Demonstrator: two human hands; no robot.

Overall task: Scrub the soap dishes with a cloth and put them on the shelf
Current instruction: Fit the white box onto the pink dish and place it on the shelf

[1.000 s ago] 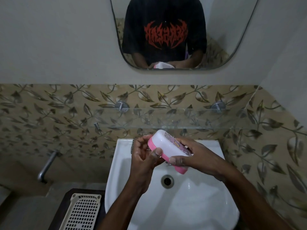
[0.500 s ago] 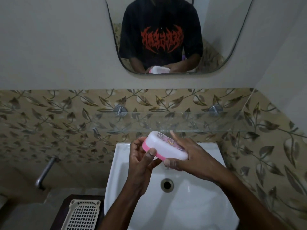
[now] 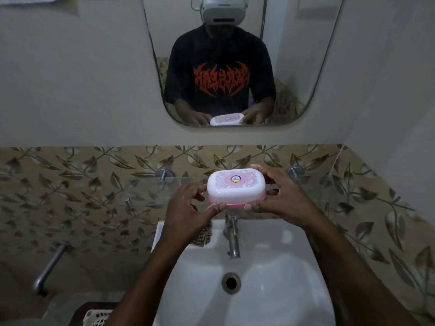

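Note:
A soap dish (image 3: 236, 187) with a white lid and pink base is level at the glass shelf (image 3: 141, 184), above the tap. My left hand (image 3: 188, 208) grips its left end, thumb under the front edge. My right hand (image 3: 280, 196) grips its right end, fingers behind it and thumb at the front. Whether the dish rests on the glass or hangs just above it is unclear. A checked cloth (image 3: 202, 236) lies on the sink's back ledge, partly hidden by my left wrist.
The white sink (image 3: 270, 278) with a metal tap (image 3: 231, 238) is below the shelf. A mirror (image 3: 235, 55) hangs above. Shelf brackets (image 3: 164, 175) stick out of the leaf-patterned tiles. A wall tap (image 3: 50, 264) is lower left; a white basket (image 3: 96, 317) sits bottom left.
Both hands lifted the soap dish from over the sink up to shelf height and turned it level, lid up. The view tilted upward.

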